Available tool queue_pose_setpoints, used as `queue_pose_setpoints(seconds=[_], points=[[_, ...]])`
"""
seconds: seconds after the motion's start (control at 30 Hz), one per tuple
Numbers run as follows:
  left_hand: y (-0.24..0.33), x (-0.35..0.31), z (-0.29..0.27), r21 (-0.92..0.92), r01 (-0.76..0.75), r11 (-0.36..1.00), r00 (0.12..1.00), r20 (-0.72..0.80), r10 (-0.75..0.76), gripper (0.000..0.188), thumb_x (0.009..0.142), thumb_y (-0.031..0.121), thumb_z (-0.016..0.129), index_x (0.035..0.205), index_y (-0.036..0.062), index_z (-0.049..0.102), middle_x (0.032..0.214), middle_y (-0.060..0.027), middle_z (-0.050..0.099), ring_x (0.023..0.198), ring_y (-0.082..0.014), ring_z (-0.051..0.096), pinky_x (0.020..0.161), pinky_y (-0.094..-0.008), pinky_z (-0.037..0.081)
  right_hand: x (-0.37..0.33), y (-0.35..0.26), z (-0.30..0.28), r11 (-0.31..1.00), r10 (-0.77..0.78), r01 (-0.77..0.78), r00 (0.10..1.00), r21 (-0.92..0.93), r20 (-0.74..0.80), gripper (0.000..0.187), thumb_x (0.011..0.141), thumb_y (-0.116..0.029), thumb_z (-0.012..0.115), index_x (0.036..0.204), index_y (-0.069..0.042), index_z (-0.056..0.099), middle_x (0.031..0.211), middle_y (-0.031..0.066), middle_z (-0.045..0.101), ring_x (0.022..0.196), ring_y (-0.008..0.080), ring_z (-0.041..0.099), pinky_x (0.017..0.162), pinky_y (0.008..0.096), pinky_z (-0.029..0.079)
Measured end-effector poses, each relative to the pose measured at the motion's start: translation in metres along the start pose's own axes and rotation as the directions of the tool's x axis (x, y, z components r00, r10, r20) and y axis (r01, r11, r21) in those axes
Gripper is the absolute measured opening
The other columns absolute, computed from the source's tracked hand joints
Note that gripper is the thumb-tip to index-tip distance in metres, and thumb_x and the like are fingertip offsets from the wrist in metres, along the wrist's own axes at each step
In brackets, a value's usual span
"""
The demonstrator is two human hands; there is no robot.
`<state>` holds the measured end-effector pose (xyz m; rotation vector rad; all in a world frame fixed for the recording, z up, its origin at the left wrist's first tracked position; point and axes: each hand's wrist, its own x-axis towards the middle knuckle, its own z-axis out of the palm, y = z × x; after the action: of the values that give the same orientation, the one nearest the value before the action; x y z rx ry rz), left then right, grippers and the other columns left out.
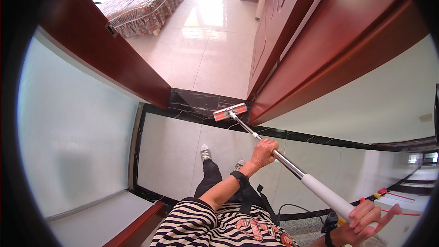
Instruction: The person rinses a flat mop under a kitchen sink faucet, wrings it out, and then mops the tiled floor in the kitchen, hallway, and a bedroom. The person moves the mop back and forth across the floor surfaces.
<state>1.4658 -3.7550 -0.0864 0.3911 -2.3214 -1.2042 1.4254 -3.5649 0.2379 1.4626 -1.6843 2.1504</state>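
Note:
I hold a flat mop with both hands. Its red and white mop head [222,115] rests on the black marble threshold [194,102], close to the foot of the right door frame. My left hand [264,153] is wrapped round the metal pole [289,164] about midway along it. Lower right, my right hand [364,218] grips the white handle [325,195] near its top end. The pole slants from the doorway up toward my right side. A dark band circles each wrist.
Dark red door frames stand left [123,59] and right [320,71], with an open door [274,23] beyond. A bed [146,7] with a patterned skirt sits in the far room. My shoes [205,153] stand on pale tiles [169,146]. At left is a frosted panel [82,132].

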Motion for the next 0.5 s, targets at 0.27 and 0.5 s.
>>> queue_pose_setpoints(seconds=[0.27,0.5], points=[[0.04,-0.011,0.014,-0.025,-0.037,0.999,0.997,0.071,0.039,0.026,0.073,0.024,0.071,0.073,0.0102,0.048,0.069,-0.0059,0.053,0.07,-0.0269,0.054,0.065,-0.0375,0.04,0.029,-0.013,-0.016,0.992,-0.006,-0.029,0.961,-0.122,-0.276,0.072,0.095,-0.034,0.05,0.14,0.011,0.018,0.059,-0.0054,0.033,0.054,0.0042,0.032,0.053,0.0183,0.033],[0.07,0.013,-0.011,-0.103,-0.206,0.973,0.962,0.159,0.22,0.024,0.066,0.013,0.068,0.077,0.0108,0.047,0.069,-0.0049,0.051,0.071,-0.0254,0.055,0.065,-0.0353,0.038,0.063,-0.032,-0.052,0.948,-0.177,0.167,0.984,0.269,0.011,0.048,0.091,-0.028,0.058,0.131,-0.009,0.041,0.069,0.0014,0.048,0.065,0.0147,0.05,0.062,0.0265,0.043]])
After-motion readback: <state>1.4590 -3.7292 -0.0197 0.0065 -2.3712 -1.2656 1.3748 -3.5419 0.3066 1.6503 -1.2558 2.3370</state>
